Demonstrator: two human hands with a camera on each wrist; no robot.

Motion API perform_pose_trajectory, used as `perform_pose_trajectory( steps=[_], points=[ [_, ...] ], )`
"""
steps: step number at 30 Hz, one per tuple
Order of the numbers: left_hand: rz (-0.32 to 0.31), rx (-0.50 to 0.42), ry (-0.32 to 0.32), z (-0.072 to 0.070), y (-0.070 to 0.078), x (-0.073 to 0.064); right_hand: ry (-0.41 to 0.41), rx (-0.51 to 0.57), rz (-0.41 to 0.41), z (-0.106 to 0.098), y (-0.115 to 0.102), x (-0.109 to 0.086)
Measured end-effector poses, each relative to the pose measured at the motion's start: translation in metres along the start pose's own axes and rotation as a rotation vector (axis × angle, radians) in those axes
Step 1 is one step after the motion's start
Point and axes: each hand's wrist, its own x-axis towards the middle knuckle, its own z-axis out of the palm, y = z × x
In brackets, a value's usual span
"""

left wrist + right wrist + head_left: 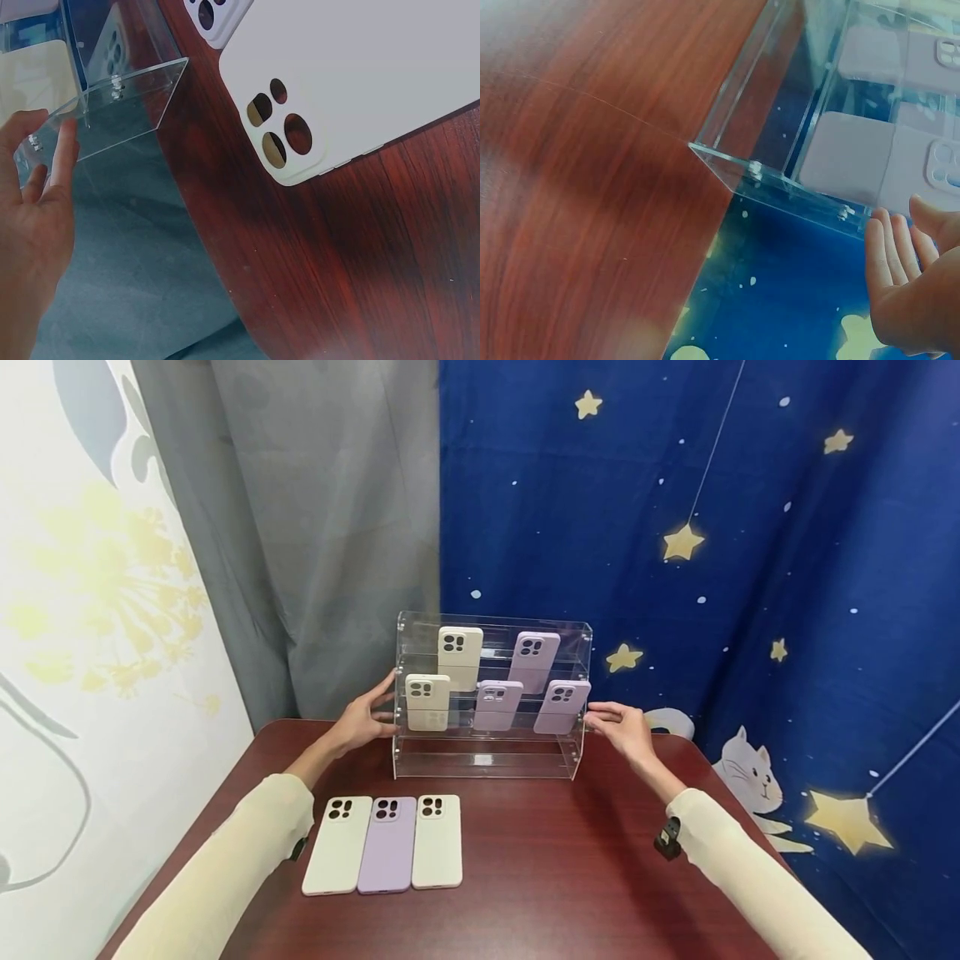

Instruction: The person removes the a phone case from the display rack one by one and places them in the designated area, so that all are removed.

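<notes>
Your left hand [362, 720], fingers spread, and right hand [628, 728], fingers straight, flank the clear stand [442, 767] of phone cases [498, 713] on the counter [540, 860]; you're probably adjusting it; the next move needs even pressure.

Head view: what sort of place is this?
Likely a curtained-off tabletop work corner indoors: a star-print blue curtain, a reddish-brown table, and a clear rack holding phone cases.

Tiered display rack [450, 766], clear acrylic: is set upright on the table [540, 860]. Cream phone cases [429, 714], two, and lilac phone cases [497, 716], three: propped camera-end up across its upper two tiers.
</notes>
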Motion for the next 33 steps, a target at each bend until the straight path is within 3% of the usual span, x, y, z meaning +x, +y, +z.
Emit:
perform_pose_trajectory(
  steps=[9,19,33],
  points=[
    [-0.002,0.002,0.0,0.002,0.0,0.001,0.058,-0.149,-0.095,-0.007,-0.01,0.012],
    [0.01,0.005,0.002,0.001,-0.001,0.001,0.015,-0.105,-0.077,-0.003,-0.021,0.02],
    [-0.014,-0.013,0.007,0.001,-0.001,0.0,0.026,-0.139,-0.092,0.003,-0.027,0.024]
  ],
)
